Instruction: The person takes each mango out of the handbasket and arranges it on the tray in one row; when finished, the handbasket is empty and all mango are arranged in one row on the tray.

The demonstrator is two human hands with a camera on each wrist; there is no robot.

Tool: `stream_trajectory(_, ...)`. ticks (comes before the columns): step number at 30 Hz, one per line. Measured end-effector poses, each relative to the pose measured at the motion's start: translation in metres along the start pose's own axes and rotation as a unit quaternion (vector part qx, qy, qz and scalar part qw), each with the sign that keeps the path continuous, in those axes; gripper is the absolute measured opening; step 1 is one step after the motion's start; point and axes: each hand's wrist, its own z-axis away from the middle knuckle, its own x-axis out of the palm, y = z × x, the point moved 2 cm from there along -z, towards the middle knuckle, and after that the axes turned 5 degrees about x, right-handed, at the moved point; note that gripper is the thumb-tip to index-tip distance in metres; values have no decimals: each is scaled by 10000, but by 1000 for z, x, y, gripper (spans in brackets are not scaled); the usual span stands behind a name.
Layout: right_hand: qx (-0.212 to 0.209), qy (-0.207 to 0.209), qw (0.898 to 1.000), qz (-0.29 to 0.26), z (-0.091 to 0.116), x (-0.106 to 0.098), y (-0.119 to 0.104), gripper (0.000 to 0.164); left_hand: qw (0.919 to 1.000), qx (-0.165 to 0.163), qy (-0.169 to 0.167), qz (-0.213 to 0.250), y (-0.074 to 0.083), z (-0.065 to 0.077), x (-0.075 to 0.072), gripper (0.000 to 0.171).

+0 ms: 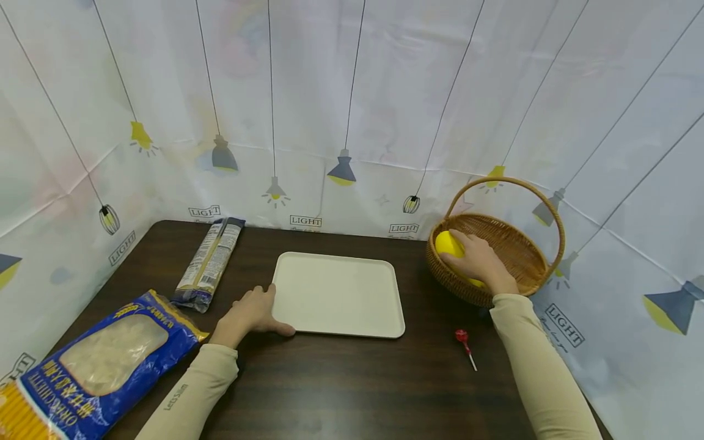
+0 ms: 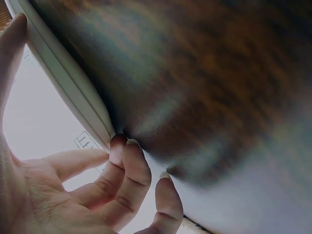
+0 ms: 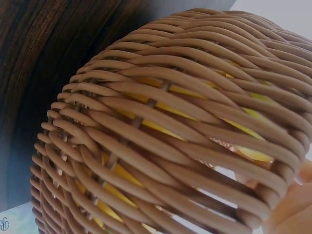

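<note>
Right hand: the right hand (image 1: 477, 261) reaches over the rim of the wicker basket (image 1: 511, 247), fingers and thumb grasping a yellow round thing (image 1: 448, 244).
Yellow round thing: inside the basket, against the side nearest the tray; more yellow shows lower down, below the hand.
Basket: at the desk's far right corner, its arched handle standing up; the right wrist view shows mostly the woven wall with yellow in the gaps, so the exact number of yellow pieces is hard to tell.
Left hand: the left hand (image 1: 254, 313) holds the near left corner of the white tray (image 1: 338, 294), thumb on the near edge, bent fingers by the left edge.
Tray: flat on the desk (image 1: 341, 391), nearer its far edge, bare on top.
Lollipop: the red lollipop (image 1: 462, 337) lies toward the desk's right edge, just in front of the basket, its white stick pointing nearward.
Packet: the long packet (image 1: 211, 263) lies by the far left corner.
Blue bag: the blue bag (image 1: 159, 342) with a clear window lies along the left edge, one end near the packet.
Sleeves: both pale sleeves (image 1: 536, 366) reach the wrists.
</note>
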Motion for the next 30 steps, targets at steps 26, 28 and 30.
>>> stream_trajectory(26, -342, 801, 9946, -564, 12, -34, -40, 72, 9999, -64, -2, 83, -1, -2, 1, 123)
stream_trajectory(28, -381, 794, 9943, -602, 11, -32, -50, 72, 9999, -67, 1, 90, -1, -2, 1, 123)
stream_trajectory(30, -445, 787, 9940, -615, 11, -29, -62, 71, 9999, -81, 0, 123, 0, -2, 1, 123)
